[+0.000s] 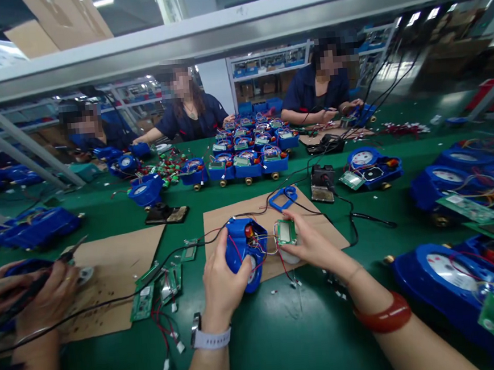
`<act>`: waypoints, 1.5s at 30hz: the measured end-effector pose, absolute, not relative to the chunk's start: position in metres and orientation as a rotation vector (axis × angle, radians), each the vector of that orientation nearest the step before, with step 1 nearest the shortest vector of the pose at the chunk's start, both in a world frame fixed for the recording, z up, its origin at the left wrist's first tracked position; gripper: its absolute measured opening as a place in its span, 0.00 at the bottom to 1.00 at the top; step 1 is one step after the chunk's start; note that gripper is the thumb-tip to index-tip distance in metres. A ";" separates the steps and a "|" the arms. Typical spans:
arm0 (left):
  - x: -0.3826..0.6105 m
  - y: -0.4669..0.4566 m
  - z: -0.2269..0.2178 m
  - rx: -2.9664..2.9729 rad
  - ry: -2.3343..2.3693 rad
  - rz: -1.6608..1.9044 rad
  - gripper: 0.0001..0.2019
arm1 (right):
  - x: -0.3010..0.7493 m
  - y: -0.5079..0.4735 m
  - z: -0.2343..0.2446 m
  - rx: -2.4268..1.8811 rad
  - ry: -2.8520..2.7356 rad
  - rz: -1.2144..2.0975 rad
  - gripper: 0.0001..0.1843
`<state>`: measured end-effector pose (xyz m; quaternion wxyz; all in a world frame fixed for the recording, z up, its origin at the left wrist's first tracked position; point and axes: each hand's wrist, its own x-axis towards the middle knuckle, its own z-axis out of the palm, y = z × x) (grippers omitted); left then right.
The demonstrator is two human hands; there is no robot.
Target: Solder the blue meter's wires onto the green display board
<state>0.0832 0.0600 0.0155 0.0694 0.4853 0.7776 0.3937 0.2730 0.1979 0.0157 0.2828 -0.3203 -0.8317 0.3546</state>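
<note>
Here, a blue plastic meter housing (239,243) trailing red and white wires is held over the brown cardboard sheet (323,227), toward the near edge of the green tabletop (284,336) — the left hand (222,281) wraps it from below, fingers closed around its body. Just beside it, the right hand (316,247) pinches a small green circuit board with a grey display (285,232) between thumb and fingertips, joined to the housing by the wires. Outward lie a blue square plastic frame (283,198) at the sheet's far edge, loose green circuit boards (152,289) to the left, and — near the tabletop's left edge — a co-worker's hands (37,292) gripping a dark tool.
</note>
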 end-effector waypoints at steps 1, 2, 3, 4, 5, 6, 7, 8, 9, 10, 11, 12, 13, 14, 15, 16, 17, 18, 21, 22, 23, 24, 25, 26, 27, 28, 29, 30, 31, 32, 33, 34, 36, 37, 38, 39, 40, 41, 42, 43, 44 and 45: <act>0.085 0.062 0.015 1.491 2.385 1.136 0.35 | 0.274 0.201 0.012 -0.856 -2.245 0.988 0.38; 0.086 0.063 0.015 1.516 2.423 1.097 0.35 | 0.275 0.202 0.009 -0.858 -2.258 1.025 0.38; 0.086 0.062 0.016 1.532 2.451 1.064 0.35 | 0.276 0.200 0.007 -0.864 -2.266 1.060 0.38; 0.085 0.061 0.018 1.534 2.477 1.031 0.35 | 0.277 0.197 0.006 -0.870 -2.272 1.090 0.39; 0.083 0.060 0.020 1.519 2.507 0.995 0.36 | 0.277 0.192 0.006 -0.877 -2.278 1.119 0.39; 0.081 0.059 0.022 1.496 2.535 0.951 0.36 | 0.277 0.186 0.007 -0.880 -2.286 1.148 0.40; 0.079 0.057 0.025 1.470 2.560 0.903 0.37 | 0.277 0.180 0.008 -0.881 -2.294 1.177 0.41; 0.077 0.056 0.027 1.454 2.573 0.857 0.37 | 0.276 0.175 0.009 -0.879 -2.300 1.197 0.40; 0.075 0.056 0.029 1.447 2.574 0.820 0.37 | 0.275 0.170 0.009 -0.879 -2.302 1.202 0.38; 0.074 0.055 0.030 1.456 2.558 0.801 0.37 | 0.274 0.166 0.010 -0.880 -2.299 1.183 0.36; 0.073 0.055 0.030 1.485 2.530 0.800 0.37 | 0.274 0.163 0.009 -0.882 -2.296 1.141 0.33; 0.073 0.055 0.030 1.531 2.499 0.812 0.36 | 0.274 0.161 0.008 -0.884 -2.294 1.078 0.31; 0.074 0.055 0.029 1.588 2.474 0.828 0.35 | 0.274 0.160 0.007 -0.887 -2.293 1.001 0.29; 0.075 0.054 0.027 1.648 2.456 0.844 0.34 | 0.275 0.159 0.005 -0.887 -2.296 0.923 0.28; 0.076 0.054 0.025 1.704 2.454 0.855 0.34 | 0.276 0.159 0.002 -0.884 -2.301 0.850 0.28; 0.077 0.054 0.023 1.763 2.454 0.862 0.33 | 0.277 0.158 -0.002 -0.876 -2.309 0.790 0.28; 0.078 0.053 0.022 1.819 2.455 0.866 0.32 | 0.279 0.158 -0.005 -0.864 -2.321 0.745 0.29; 0.078 0.053 0.022 1.874 2.444 0.870 0.31 | 0.281 0.157 -0.009 -0.846 -2.333 0.713 0.30; 0.081 0.052 0.024 2.057 2.328 0.921 0.23 | 0.288 0.155 -0.021 -0.799 -2.362 0.654 0.30; 0.081 0.053 0.026 2.117 2.268 0.950 0.21 | 0.290 0.154 -0.024 -0.786 -2.363 0.630 0.30; 0.081 0.053 0.029 2.176 2.195 0.984 0.18 | 0.292 0.154 -0.026 -0.772 -2.362 0.607 0.30; 0.081 0.055 0.031 2.230 2.110 1.017 0.17 | 0.293 0.154 -0.028 -0.755 -2.360 0.588 0.29; 0.081 0.056 0.035 2.273 2.021 1.052 0.15 | 0.294 0.155 -0.029 -0.727 -2.360 0.575 0.28; 0.081 0.058 0.038 2.299 1.937 1.087 0.14 | 0.294 0.155 -0.028 -0.698 -2.356 0.569 0.26; 0.081 0.061 0.041 2.312 1.866 1.117 0.13 | 0.294 0.155 -0.027 -0.676 -2.350 0.569 0.23; 0.081 0.064 0.045 2.319 1.811 1.130 0.13 | 0.294 0.154 -0.025 -0.663 -2.344 0.576 0.21; 0.082 0.066 0.048 2.329 1.775 1.117 0.12 | 0.293 0.153 -0.022 -0.661 -2.334 0.585 0.19; 0.084 0.069 0.051 2.350 1.752 1.074 0.12 | 0.293 0.151 -0.019 -0.669 -2.324 0.597 0.19; 0.085 0.072 0.053 2.379 1.740 1.001 0.13 | 0.292 0.149 -0.016 -0.682 -2.315 0.615 0.19; 0.087 0.074 0.053 2.409 1.733 0.908 0.14 | 0.292 0.147 -0.013 -0.694 -2.305 0.635 0.20; 0.089 0.076 0.053 2.436 1.727 0.815 0.15 | 0.292 0.144 -0.011 -0.695 -2.303 0.658 0.22; 0.091 0.077 0.052 2.457 1.723 0.733 0.16 | 0.293 0.141 -0.009 -0.695 -2.305 0.677 0.23; 0.094 0.079 0.047 2.488 1.716 0.630 0.16 | 0.296 0.135 -0.007 -0.712 -2.331 0.714 0.27; 0.095 0.079 0.045 2.500 1.716 0.610 0.15 | 0.297 0.132 -0.007 -0.738 -2.344 0.735 0.29; 0.095 0.079 0.042 2.511 1.718 0.601 0.13 | 0.298 0.130 -0.007 -0.772 -2.346 0.758 0.31; 0.095 0.078 0.041 2.518 1.725 0.595 0.12 | 0.299 0.128 -0.008 -0.807 -2.332 0.780 0.33; 0.094 0.078 0.040 2.524 1.733 0.589 0.11 | 0.299 0.127 -0.008 -0.835 -2.304 0.801 0.35; 0.093 0.077 0.040 2.527 1.739 0.582 0.10 | 0.297 0.126 -0.009 -0.849 -2.271 0.822 0.36; 0.092 0.077 0.040 2.529 1.742 0.576 0.09 | 0.295 0.127 -0.010 -0.851 -2.234 0.839 0.37; 0.091 0.076 0.041 2.527 1.737 0.572 0.09 | 0.292 0.128 -0.011 -0.847 -2.199 0.854 0.37; 0.090 0.076 0.042 2.519 1.729 0.578 0.09 | 0.289 0.130 -0.013 -0.840 -2.169 0.870 0.37; 0.090 0.076 0.043 2.504 1.720 0.592 0.08 | 0.285 0.132 -0.014 -0.831 -2.147 0.889 0.38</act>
